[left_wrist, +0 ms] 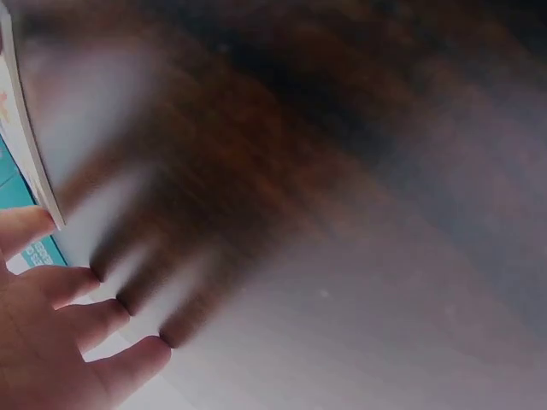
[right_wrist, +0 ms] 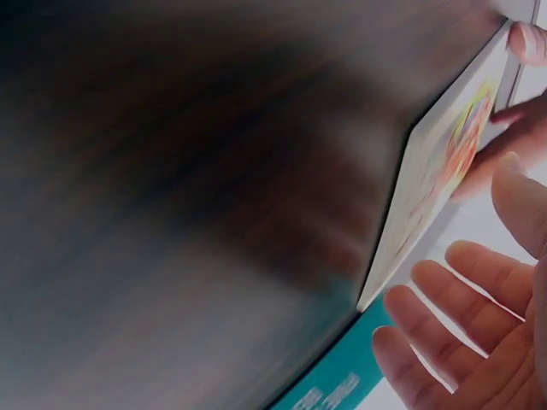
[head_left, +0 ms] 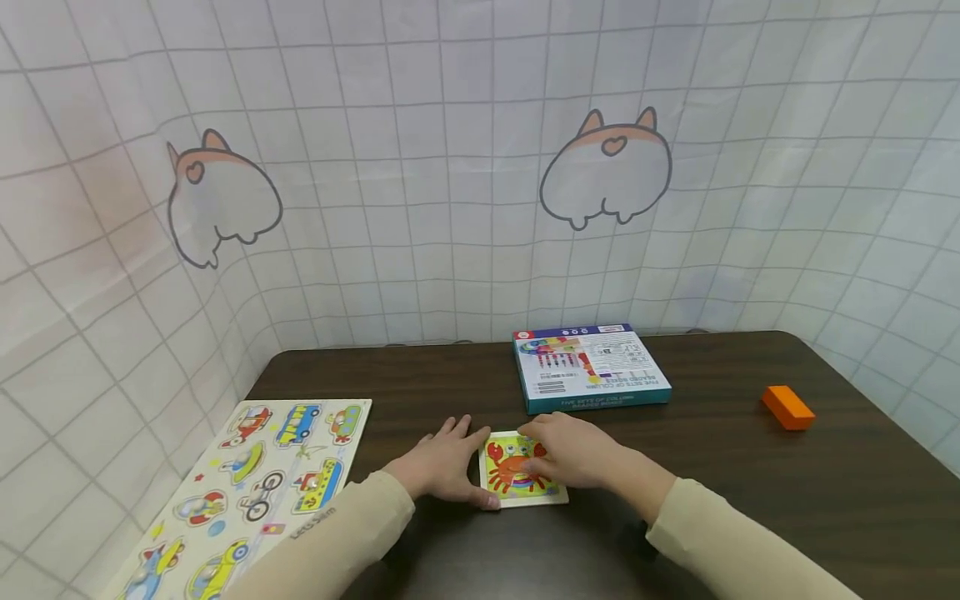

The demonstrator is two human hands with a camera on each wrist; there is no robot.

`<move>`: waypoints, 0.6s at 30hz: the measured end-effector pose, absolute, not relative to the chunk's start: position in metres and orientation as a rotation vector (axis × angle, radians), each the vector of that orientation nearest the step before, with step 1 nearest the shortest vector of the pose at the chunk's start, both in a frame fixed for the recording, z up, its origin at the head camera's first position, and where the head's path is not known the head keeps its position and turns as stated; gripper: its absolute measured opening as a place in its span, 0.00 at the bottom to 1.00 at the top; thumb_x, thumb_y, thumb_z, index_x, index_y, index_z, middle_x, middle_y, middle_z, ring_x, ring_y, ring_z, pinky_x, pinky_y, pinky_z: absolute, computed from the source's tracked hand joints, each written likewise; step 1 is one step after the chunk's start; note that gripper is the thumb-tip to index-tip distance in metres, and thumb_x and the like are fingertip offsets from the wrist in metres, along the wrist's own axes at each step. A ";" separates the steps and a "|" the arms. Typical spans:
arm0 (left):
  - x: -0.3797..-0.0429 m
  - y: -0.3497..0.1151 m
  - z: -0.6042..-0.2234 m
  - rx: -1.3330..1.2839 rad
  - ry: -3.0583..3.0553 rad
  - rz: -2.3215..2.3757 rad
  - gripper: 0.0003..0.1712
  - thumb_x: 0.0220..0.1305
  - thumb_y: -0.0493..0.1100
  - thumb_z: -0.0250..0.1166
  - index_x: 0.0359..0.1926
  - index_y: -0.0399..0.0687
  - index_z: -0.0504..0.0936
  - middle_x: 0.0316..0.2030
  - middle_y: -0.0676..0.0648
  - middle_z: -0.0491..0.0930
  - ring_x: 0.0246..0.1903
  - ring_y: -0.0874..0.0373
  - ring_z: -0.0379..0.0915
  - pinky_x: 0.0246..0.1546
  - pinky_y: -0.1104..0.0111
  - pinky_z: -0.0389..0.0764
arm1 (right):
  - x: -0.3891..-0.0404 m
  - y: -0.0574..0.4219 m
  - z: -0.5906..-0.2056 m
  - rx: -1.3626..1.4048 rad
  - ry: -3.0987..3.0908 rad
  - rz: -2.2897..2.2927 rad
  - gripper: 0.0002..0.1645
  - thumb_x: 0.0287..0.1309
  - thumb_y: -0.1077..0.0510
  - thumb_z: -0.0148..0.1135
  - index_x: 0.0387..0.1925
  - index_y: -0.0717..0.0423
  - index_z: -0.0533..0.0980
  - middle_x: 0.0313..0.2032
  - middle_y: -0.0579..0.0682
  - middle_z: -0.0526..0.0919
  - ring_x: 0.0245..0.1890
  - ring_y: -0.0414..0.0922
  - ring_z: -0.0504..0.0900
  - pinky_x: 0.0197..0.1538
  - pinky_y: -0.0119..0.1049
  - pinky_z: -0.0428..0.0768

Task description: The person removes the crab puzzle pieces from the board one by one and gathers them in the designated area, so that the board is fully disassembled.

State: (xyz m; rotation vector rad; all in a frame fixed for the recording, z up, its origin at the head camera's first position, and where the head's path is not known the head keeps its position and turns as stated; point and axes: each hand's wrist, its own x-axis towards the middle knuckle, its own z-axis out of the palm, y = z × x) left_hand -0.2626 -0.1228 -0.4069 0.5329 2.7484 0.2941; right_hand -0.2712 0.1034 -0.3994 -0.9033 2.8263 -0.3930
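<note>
A small square crab puzzle (head_left: 517, 493) in a pale wooden frame lies flat on the dark table, between both hands in the head view. My left hand (head_left: 447, 467) rests at its left side, fingers spread on the table, with index fingertip and thumb right at the frame's edge. Over the right part of the puzzle is my right hand (head_left: 572, 450), its thumb reaching onto the crab picture and its index finger near the top edge. In the right wrist view the right hand's fingers (right_wrist: 479, 282) look relaxed and nearly straight beside the frame. They hide the puzzle's upper right part in the head view.
Behind the hands lies a flat box with teal sides (head_left: 592, 367). A large vehicle peg puzzle board (head_left: 225, 492) covers the table's left side, partly under the left sleeve. An orange block (head_left: 787, 408) sits at the right. A white gridded curtain (head_left: 480, 208) surrounds the table.
</note>
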 end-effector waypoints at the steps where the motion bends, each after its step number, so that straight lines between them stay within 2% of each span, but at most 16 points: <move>1: -0.263 -0.123 -0.407 0.537 2.745 0.295 0.60 0.52 0.70 0.74 0.79 0.52 0.62 0.79 0.36 0.55 0.79 0.35 0.48 0.72 0.38 0.60 | -0.272 0.099 -0.400 -0.920 2.821 -0.390 0.32 0.65 0.43 0.68 0.63 0.57 0.78 0.59 0.53 0.83 0.56 0.49 0.80 0.63 0.50 0.79; 8: -0.265 -0.123 -0.405 0.551 2.728 0.313 0.58 0.52 0.68 0.75 0.79 0.52 0.62 0.79 0.37 0.54 0.79 0.33 0.47 0.72 0.36 0.59 | -0.278 0.082 -0.408 -1.035 2.815 -0.284 0.31 0.64 0.42 0.69 0.63 0.53 0.79 0.60 0.53 0.81 0.57 0.50 0.77 0.63 0.48 0.78; 18: -0.260 -0.123 -0.406 0.574 2.755 0.307 0.58 0.50 0.67 0.76 0.76 0.46 0.65 0.77 0.35 0.59 0.76 0.32 0.53 0.69 0.36 0.64 | -0.281 0.078 -0.411 -1.063 2.824 -0.280 0.32 0.62 0.43 0.71 0.62 0.54 0.80 0.59 0.54 0.80 0.54 0.51 0.77 0.61 0.49 0.79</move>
